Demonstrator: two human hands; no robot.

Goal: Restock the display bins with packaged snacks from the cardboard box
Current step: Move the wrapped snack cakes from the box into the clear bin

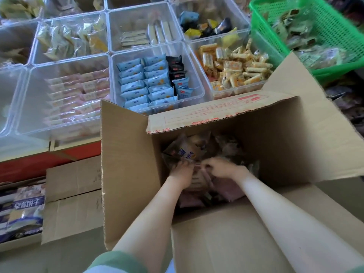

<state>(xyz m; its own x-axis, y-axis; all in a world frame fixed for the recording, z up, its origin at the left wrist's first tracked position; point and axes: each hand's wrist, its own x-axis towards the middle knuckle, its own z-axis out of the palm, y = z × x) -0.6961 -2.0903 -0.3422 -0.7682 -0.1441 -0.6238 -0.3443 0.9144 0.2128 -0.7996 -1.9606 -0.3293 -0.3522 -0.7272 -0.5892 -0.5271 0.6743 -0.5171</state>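
**Both hands down in the open carton, bins waiting beyond**

The big cardboard box (pixel 285 146) fills the near right of the scene, all four flaps open. The far flap carries red printing, frames and rows of characters too smeared to read.

Beyond it, to the far left and centre, stand the clear plastic display bins (pixel 39 107), packed rim to rim. One holds pale pink packets (pixel 78 95) in flat rows. The next to the right holds light blue packets (pixel 136 83) on edge in two columns, with a few black ones (pixel 176 66) along its right side; each shows a small red label whose text I can't read. Further right is a loose heap of yellow-and-orange stick snacks (pixel 242 69).

At the far right, a green mesh basket (pixel 334 26) holds greenish wrapped packs.

On the near left sits a smaller closed carton (pixel 72 203). Left of it is a blue-and-white printed pack (pixel 23 209) with large white characters, upside down from here and not legible.

Inside the big box lie the packaged snacks (pixel 226 192), a dim jumble of mauve and brown wrappers, with one tan packet (pixel 185 150) bearing a blue label.

The left hand (pixel 181 170) and right hand (pixel 220 167) are deep in the box, close together on top of those packets, fingers bent downward. The blur is such that I cannot tell whether either has actually closed on a packet.
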